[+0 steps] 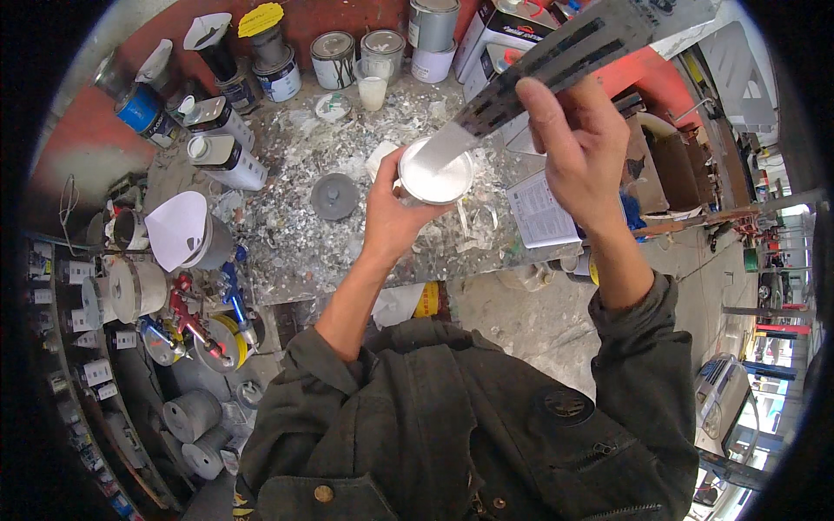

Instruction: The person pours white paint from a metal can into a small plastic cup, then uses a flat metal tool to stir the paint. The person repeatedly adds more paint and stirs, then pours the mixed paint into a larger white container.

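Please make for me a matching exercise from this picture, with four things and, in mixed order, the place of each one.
Things:
1. Grey lid
2. Metal strip
3. White-filled cup
4. Red spray gun

Places:
A. In the left hand
B. Near blue spray guns
C. In the right hand
D. Lying on the spattered bench

Pairs: 1-D, 2-C, 3-A, 4-B

Light lettering marks the dark bands on a blue can [142, 108] and a white-and-black tin [228, 163] at upper left. Print too small to read fills a paper sheet [540, 208] right of centre; white labels [97, 372] dot the lower-left shelf [130, 460].
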The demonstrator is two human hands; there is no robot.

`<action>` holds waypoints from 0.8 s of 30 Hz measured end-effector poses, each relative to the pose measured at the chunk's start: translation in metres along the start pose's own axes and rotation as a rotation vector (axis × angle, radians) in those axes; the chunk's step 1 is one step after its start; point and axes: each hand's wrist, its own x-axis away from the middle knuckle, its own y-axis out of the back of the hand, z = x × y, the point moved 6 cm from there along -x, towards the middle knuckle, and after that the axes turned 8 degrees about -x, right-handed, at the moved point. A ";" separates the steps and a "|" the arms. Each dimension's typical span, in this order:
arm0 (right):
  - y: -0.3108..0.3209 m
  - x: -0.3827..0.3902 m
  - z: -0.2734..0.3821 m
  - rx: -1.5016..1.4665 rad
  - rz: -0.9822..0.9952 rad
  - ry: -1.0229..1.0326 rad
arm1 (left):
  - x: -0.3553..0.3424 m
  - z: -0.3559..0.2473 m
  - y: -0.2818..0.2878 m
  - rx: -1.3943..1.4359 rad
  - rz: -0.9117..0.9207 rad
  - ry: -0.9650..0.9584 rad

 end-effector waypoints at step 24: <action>-0.034 -0.008 0.031 -0.027 0.052 0.063 | 0.018 -0.011 0.043 0.026 -0.029 -0.015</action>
